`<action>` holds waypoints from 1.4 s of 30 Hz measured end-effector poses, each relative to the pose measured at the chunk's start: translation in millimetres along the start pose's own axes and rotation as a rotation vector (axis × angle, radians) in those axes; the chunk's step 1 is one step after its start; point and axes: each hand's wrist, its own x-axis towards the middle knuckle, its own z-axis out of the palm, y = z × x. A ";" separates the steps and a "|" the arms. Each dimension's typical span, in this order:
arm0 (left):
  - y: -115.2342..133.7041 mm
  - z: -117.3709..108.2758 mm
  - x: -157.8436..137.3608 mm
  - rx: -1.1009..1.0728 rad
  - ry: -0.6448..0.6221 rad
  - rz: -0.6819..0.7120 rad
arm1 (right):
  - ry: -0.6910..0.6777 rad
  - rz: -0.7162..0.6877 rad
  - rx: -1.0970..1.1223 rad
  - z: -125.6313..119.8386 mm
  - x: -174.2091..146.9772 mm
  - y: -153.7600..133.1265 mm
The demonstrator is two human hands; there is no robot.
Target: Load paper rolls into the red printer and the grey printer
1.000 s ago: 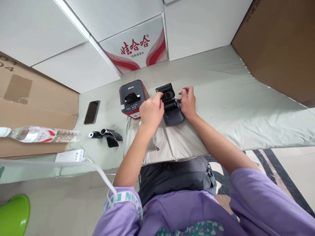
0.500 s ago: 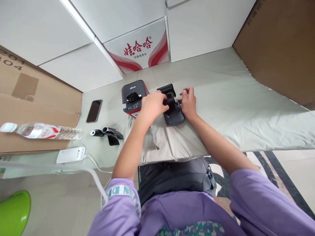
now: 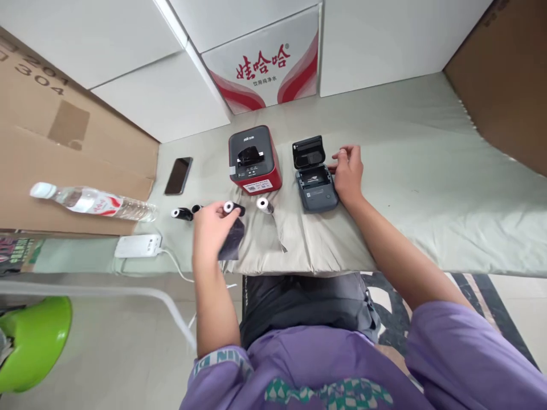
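My left hand (image 3: 210,229) grips a black roll (image 3: 233,208) with a white core, and a dark strip hangs down from it. A small white roll (image 3: 264,204) lies on the cloth just right of that hand. The grey label printer (image 3: 315,176) sits with its lid up and its paper bay uncovered. My right hand (image 3: 348,169) rests against the printer's right side with the fingers loosely curled, holding nothing. A red and black printer (image 3: 255,160) stands to the left of the grey one.
Another black roll (image 3: 182,213) lies left of my hand. A phone (image 3: 178,175), a water bottle (image 3: 94,202) and a white power strip (image 3: 137,246) are at the left. Cardboard boxes (image 3: 51,148) and white cartons (image 3: 260,62) line the back. A green stool (image 3: 32,341) stands low left.
My left hand has drawn away from the grey printer, down and to the left, carrying a black roll out of it. The right hand stays by the printer. The camera has shifted.
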 end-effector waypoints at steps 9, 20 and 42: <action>-5.3 -9.9 -3.6 0.301 0.188 -0.008 | 0.014 -0.010 -0.028 -0.8 0.8 -2.2; -69.4 -49.9 55.1 0.419 0.025 0.075 | 0.035 0.034 0.033 1.7 2.3 -2.2; 7.1 -17.2 21.0 -1.182 0.246 0.393 | 0.035 0.041 0.097 3.1 4.6 0.2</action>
